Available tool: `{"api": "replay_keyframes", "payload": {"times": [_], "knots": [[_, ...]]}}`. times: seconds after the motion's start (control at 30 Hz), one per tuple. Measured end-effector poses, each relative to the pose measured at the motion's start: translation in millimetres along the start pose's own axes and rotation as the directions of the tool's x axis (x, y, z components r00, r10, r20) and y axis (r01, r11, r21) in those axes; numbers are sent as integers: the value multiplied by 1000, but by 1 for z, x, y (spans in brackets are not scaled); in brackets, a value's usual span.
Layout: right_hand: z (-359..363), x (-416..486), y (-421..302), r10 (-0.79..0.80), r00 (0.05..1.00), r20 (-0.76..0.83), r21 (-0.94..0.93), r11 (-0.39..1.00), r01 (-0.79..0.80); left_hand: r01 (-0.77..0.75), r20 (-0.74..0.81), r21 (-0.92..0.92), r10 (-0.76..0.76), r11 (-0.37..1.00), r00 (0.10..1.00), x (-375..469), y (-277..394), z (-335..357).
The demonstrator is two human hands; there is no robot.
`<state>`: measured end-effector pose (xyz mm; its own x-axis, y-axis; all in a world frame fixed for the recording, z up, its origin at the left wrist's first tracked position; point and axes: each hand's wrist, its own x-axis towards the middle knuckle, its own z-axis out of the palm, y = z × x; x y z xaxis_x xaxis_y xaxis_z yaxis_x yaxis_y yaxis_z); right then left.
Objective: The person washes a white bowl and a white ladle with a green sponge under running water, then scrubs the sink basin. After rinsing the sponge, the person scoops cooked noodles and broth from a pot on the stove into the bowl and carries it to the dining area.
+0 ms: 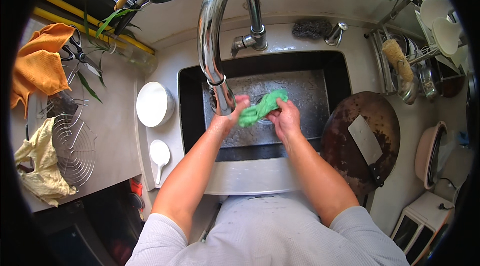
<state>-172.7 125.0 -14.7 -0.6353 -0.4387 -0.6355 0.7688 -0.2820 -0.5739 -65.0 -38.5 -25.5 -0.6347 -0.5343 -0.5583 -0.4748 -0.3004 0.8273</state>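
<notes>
A twisted green cloth (262, 108) is held over the dark sink basin (307, 89). My right hand (287, 118) grips its right end, thumb on top. Under the faucet spout, my left hand (229, 118) is beside the cloth's left end; it is blurred and partly hidden by the spout, so I cannot tell if its fingers close on the cloth. The chrome gooseneck faucet (210, 29) arches over the sink, its spout end just above my left hand. Both forearms look wet. Part of the drain (265, 119) shows behind the cloth.
Left of the sink are a white bowl (152, 104) and a white spoon (160, 153). A rusty wok (337, 153) with a metal-bladed tool (365, 139) stands right. Behind lies a steel wool scourer (311, 29). An orange cloth (43, 63) and scissors (79, 54) are far left.
</notes>
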Motion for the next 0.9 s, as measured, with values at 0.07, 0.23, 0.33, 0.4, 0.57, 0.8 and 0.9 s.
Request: {"api": "replay_keyframes", "payload": {"times": [0.07, 0.23, 0.33, 0.4, 0.57, 0.8, 0.9], "knots": [[-4, 1, 6, -1, 996, 88, -18, 1000, 2, 23, 203, 88, -40, 996, 978, -6, -2, -7], [-3, 7, 21, 4, 942, 336, -463, 871, 162, 33, 199, -68, -19, 997, 980, -19, -5, 5], [1, 4, 25, -209, 945, 252, -699, 636, 327, -115, 61, -255, 135, 960, 989, -19, -8, 14], [2, -3, 26, -358, 903, 237, -798, 458, 391, -64, 33, -215, 73, 974, 997, -20, -10, 13], [0, -17, 27, -304, 719, 625, -714, 149, 684, -109, 36, -107, 114, 988, 993, -27, -12, 12], [4, -7, 33, -2, 934, 356, -708, 652, 271, 0, 106, -165, 17, 986, 994, -39, -3, -11], [4, -9, 35, -303, 864, 403, -417, 779, 468, 74, 219, -118, -46, 990, 975, -44, -4, -20]]}}
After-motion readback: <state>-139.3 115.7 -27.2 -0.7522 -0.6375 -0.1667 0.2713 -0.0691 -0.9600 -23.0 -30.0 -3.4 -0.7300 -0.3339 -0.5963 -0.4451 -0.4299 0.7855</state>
